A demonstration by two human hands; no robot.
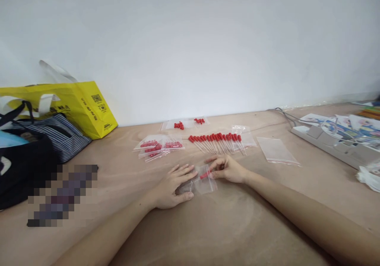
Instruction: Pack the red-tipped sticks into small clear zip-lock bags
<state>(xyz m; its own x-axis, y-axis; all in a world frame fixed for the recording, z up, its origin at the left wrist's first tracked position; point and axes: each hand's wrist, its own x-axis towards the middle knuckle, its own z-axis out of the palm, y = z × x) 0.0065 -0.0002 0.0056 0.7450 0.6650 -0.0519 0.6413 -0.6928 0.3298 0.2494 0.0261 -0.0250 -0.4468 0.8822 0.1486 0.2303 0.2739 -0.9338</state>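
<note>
with the small clear bag (199, 187) as the clock's centre, the two hands are apart, one at either side of it. the left hand (170, 187), at nine o'clock, lies palm down with its fingers spread, fingertips at the bag's left part. the right hand (227, 169), at two o'clock, has thumb and fingers pinched on one end of a red piece (204, 175), which lies at the bag; i cannot tell whether it is inside the film or on top.

between twelve and one o'clock, red-tipped sticks (218, 137) lie side by side in a row. between ten and eleven, filled bags (160, 144) overlap. near two, flat clear bags (277, 149) lie stacked. farther out, a yellow bag (102, 119) stands at ten, against the wall (190, 48).
</note>
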